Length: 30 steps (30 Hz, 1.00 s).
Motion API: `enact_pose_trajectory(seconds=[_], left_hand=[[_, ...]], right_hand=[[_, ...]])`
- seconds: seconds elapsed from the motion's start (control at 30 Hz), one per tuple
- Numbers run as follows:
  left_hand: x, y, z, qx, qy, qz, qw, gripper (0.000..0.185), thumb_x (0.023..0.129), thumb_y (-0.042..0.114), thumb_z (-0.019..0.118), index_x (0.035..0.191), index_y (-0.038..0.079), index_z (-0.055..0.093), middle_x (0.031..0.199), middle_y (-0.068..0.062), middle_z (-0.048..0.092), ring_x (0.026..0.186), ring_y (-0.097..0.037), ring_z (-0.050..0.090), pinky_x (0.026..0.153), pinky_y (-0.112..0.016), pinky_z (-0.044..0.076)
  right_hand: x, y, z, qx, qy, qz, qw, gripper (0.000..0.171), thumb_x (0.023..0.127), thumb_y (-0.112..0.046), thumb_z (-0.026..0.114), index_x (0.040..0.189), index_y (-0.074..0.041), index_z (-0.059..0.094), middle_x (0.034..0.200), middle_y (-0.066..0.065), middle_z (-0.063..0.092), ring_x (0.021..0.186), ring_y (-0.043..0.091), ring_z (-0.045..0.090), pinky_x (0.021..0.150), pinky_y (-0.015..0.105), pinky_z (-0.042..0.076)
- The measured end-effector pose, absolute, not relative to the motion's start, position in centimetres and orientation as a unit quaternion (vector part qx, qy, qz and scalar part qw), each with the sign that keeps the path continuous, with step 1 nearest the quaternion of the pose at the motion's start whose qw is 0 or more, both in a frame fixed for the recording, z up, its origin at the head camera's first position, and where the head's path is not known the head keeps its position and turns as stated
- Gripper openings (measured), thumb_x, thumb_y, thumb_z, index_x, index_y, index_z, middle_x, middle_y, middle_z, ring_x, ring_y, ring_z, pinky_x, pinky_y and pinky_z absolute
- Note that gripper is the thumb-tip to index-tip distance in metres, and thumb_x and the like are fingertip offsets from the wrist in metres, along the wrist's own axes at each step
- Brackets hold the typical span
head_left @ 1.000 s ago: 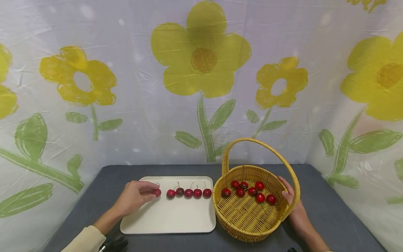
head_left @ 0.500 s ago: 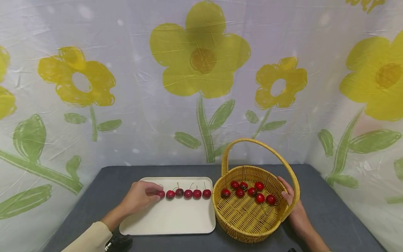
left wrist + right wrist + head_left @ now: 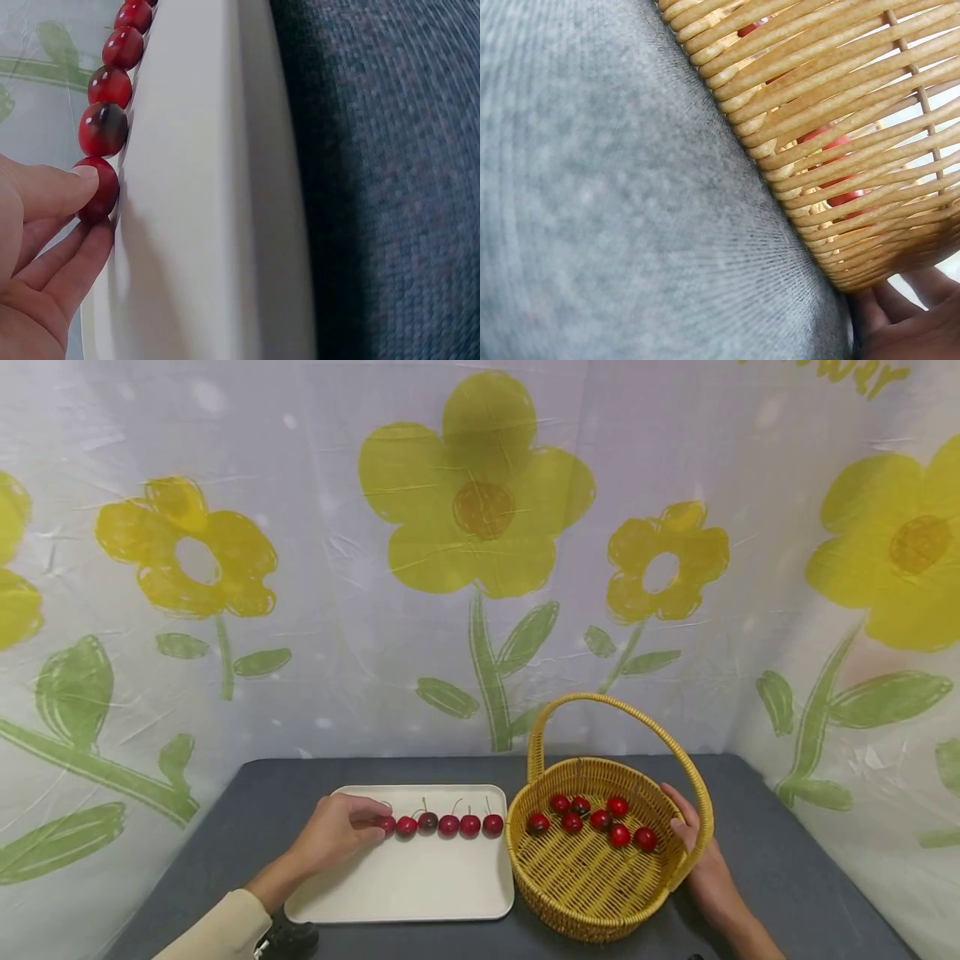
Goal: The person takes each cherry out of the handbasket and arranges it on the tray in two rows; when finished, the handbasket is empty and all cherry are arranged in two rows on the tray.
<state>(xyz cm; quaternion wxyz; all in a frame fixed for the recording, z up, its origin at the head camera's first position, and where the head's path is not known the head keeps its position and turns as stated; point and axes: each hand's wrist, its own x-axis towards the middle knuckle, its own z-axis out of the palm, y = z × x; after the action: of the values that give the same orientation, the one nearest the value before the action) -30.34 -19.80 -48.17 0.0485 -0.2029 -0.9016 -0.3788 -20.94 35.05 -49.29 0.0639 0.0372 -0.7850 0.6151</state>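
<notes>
My left hand (image 3: 335,833) pinches a red cherry (image 3: 100,193) between thumb and fingers at the left end of a row. Several other stemmed cherries (image 3: 448,826) continue that row to the right along the far part of a white tray (image 3: 405,893). In the left wrist view the held cherry sits against its darker neighbour. My right hand (image 3: 703,860) grips the right side of a yellow wicker basket (image 3: 585,906), thumb over the rim and the other fingers mostly hidden outside. Several cherries (image 3: 601,820) without visible stems lie in the basket's far half.
The basket's tall arched handle (image 3: 630,703) rises above its right and back sides. Tray and basket stand side by side on a dark grey tabletop (image 3: 262,810). Behind the table hangs a flower-printed curtain (image 3: 337,677).
My left hand has slid its cherry rightwards along the tray, closing the gap to the row. The right hand and basket have stayed in place.
</notes>
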Motion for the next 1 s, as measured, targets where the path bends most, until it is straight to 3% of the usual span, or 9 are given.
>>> enact_pose_trajectory(seconds=[0.6, 0.83, 0.93, 1.0], left_hand=[[-28.8, -21.0, -46.1, -0.161, -0.890, -0.423, 0.046, 0.032, 0.093, 0.005, 0.085, 0.125, 0.002, 0.081, 0.123, -0.016, 0.082, 0.103, -0.027, 0.083, 0.085, -0.029, 0.067], [-28.1, -19.2, -44.5, -0.159, -0.824, -0.543, -0.028, 0.041, 0.098, 0.018, 0.084, 0.137, 0.009, 0.076, 0.137, -0.015, 0.076, 0.126, -0.032, 0.075, 0.093, -0.023, 0.062], [-27.8, -17.3, -43.9, -0.186, -0.778, -0.597, -0.062, 0.043, 0.100, 0.018, 0.082, 0.141, 0.008, 0.073, 0.140, -0.017, 0.075, 0.130, -0.034, 0.073, 0.096, -0.025, 0.062], [-27.5, -15.7, -43.5, -0.209, -0.753, -0.619, -0.079, 0.044, 0.102, 0.017, 0.080, 0.143, 0.006, 0.071, 0.140, -0.017, 0.075, 0.129, -0.028, 0.074, 0.095, -0.026, 0.063]], right_hand=[[-20.9, 34.8, -49.2, 0.031, -0.788, 0.611, 0.066, 0.056, 0.122, -0.039, 0.032, 0.176, -0.030, 0.021, 0.178, 0.017, 0.028, 0.135, -0.014, 0.048, 0.101, 0.008, 0.046], [-21.1, 35.1, -49.3, 0.026, -0.789, 0.610, 0.061, 0.057, 0.122, -0.041, 0.032, 0.177, -0.030, 0.020, 0.179, 0.016, 0.026, 0.135, -0.015, 0.046, 0.101, 0.008, 0.046], [-21.1, 35.1, -49.4, 0.027, -0.788, 0.612, 0.062, 0.057, 0.122, -0.040, 0.032, 0.177, -0.029, 0.020, 0.179, 0.017, 0.026, 0.134, -0.015, 0.047, 0.101, 0.008, 0.047], [-21.2, 35.1, -49.3, 0.030, -0.785, 0.616, 0.064, 0.057, 0.122, -0.039, 0.032, 0.177, -0.028, 0.020, 0.178, 0.018, 0.026, 0.134, -0.015, 0.048, 0.101, 0.009, 0.048]])
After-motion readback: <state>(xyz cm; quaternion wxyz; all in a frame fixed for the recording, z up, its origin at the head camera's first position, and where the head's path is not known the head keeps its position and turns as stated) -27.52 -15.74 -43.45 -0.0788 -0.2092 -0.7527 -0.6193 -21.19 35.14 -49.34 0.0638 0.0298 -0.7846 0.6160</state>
